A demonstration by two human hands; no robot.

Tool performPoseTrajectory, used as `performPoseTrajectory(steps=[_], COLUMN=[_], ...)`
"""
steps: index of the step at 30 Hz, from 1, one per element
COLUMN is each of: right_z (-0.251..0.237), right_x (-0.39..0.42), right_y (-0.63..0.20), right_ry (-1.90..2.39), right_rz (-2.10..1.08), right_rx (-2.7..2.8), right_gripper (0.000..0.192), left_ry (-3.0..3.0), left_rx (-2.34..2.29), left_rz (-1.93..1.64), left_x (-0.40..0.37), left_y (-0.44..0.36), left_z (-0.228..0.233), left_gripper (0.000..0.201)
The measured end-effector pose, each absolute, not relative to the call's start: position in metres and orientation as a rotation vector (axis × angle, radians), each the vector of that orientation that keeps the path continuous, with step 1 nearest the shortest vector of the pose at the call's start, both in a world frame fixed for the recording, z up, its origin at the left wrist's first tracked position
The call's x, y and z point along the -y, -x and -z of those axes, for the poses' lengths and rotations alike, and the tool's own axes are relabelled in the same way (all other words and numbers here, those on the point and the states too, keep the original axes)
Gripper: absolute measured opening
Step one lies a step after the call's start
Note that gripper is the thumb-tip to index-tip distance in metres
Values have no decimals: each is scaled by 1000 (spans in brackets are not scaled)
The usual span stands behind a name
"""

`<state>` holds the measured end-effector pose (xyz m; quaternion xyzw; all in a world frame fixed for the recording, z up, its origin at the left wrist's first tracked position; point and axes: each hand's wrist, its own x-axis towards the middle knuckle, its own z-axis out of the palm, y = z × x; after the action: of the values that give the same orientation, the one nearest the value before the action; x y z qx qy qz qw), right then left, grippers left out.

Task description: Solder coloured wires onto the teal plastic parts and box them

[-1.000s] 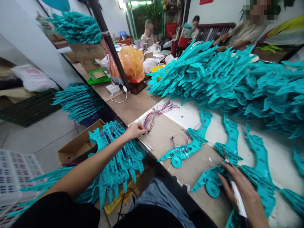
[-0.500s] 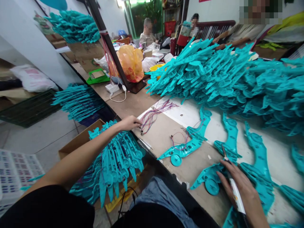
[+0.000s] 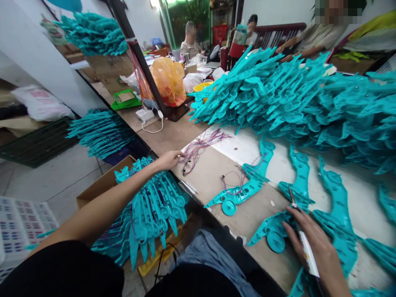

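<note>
At the table's near edge my left hand (image 3: 169, 160) pinches the end of a bundle of thin red and blue wires (image 3: 202, 145). The exact strand between its fingertips is too small to make out. My right hand (image 3: 318, 243) grips a soldering iron (image 3: 306, 247) with a white handle, its tip pointing away from me over a teal plastic part (image 3: 276, 231). Left of that hand lies another teal part (image 3: 256, 181) with a looped red and blue wire (image 3: 234, 190) on it. More teal parts (image 3: 337, 198) lie in a row to the right.
A tall heap of teal parts (image 3: 278, 95) covers the table's far side. A dark post (image 3: 148, 62) stands near an orange plastic bag (image 3: 168, 82). Below the edge, a cardboard box (image 3: 102, 181) holds stacked teal parts (image 3: 154, 202). Several people sit beyond the table.
My left hand stays at the wire bundle, with a slight shift at the fingertips and the near wire ends. My right hand and the soldering iron look unmoved.
</note>
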<state>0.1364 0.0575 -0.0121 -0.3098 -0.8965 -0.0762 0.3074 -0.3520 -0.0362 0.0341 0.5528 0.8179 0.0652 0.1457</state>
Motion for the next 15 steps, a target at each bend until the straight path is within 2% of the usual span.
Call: performPoseTrajectory(steps=[3,6,8,13,15], right_z=[12,10,9,5,-1], right_x=[-57,-57,-56,-52,-49], right_y=[-137,-136,-135,-133,-136], right_ry=[827,837,846,863,898], right_rz=[190,171,161,139,130], right_rx=[2366,2364,2374,2372,2363], right_gripper=[46,47,47,47,46], left_ry=[-1545,-1417,-1327,-1116,-1053], left_rx=[-2204,-2065,-1991,-1806,-1723], left_rz=[-472,-679,-700,-791,-856], left_x=[41,46,49,52,52], left_y=[352,352,352,351,351], left_z=[-35,-32,-30,-26,-25], left_gripper=[58,60,55,27,24])
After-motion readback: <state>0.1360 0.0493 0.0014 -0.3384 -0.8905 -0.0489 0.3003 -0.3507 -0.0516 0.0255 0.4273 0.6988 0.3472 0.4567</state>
